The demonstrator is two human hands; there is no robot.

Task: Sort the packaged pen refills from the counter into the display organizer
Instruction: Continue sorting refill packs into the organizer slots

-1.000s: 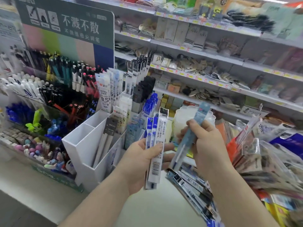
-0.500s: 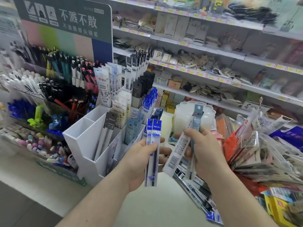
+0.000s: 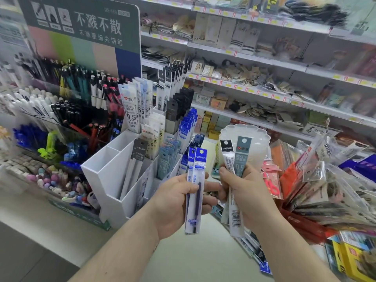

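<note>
Pens [image 3: 67, 92] in black, white, teal and red stand in tiered racks at the far left, under a green sign [image 3: 81, 21] with white lettering. Just right of them sits the white display organizer [image 3: 105, 169], its front-left compartments bare of stock, one slot holding a grey-topped refill pack [image 3: 136, 159], and the rear slots crowded with upright packs of white, pale blue and dark blue (the nearest read "0.5").

Further right, the left hand [image 3: 175, 202] is raised in front of the organizer's right end. Its fingers [image 3: 209, 200] curl round two blue-topped refill packs [image 3: 195, 188], the thumb pressing across their front, and the packs stand nearly upright with their header cards at the top.

Beside it, close but not touching, the right hand [image 3: 246, 194] grips a black-topped pack [image 3: 228, 157] and a grey-topped pack [image 3: 243, 155] side by side, fingers wrapped round their middles; a barcode shows on the lower end below the hand. Behind these stands a pale scalloped container [image 3: 258, 137].

More loose refill packs [image 3: 252, 249] lie on the pale tabletop [image 3: 195, 259] below the right forearm. At the right, hanging plastic-bagged goods [image 3: 325, 186] fan out, and shelves [image 3: 264, 62] of small merchandise run along the back.
</note>
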